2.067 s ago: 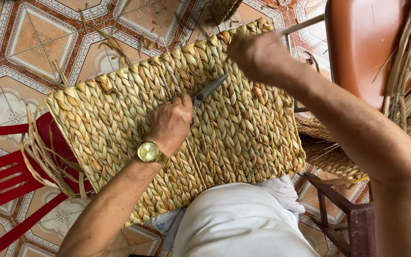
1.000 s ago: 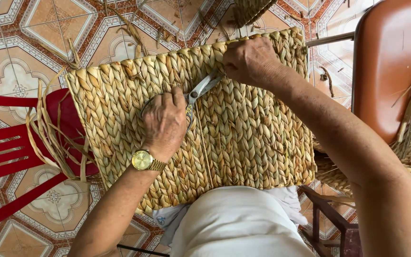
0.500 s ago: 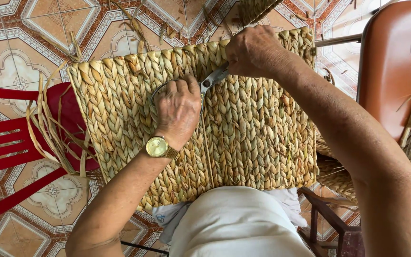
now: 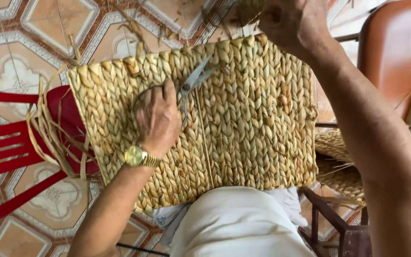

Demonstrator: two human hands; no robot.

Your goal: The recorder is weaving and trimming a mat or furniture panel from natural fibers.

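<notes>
A thick braided straw mat (image 4: 253, 119) lies across my lap, reaching out over the floor. My left hand (image 4: 158, 119), with a gold watch on its wrist, rests on the mat's left half and holds metal scissors (image 4: 193, 81). The blades point up and to the right, toward the mat's far edge. At that far edge my right hand (image 4: 296, 21) is closed around a tuft of loose straw ends (image 4: 249, 9). My right forearm crosses above the mat's right side. Loose straw strands (image 4: 48, 138) stick out from the mat's left edge.
A red plastic chair (image 4: 15, 143) stands on the left, partly under the mat. An orange-brown chair (image 4: 400, 47) is at the upper right, with more woven straw pieces (image 4: 338, 162) and long stalks beside it. Patterned floor tiles (image 4: 48, 28) lie beneath.
My right hand has slid up from the mat's surface to its far edge and closed on the straw ends. My left hand has stayed on the mat with the scissors.
</notes>
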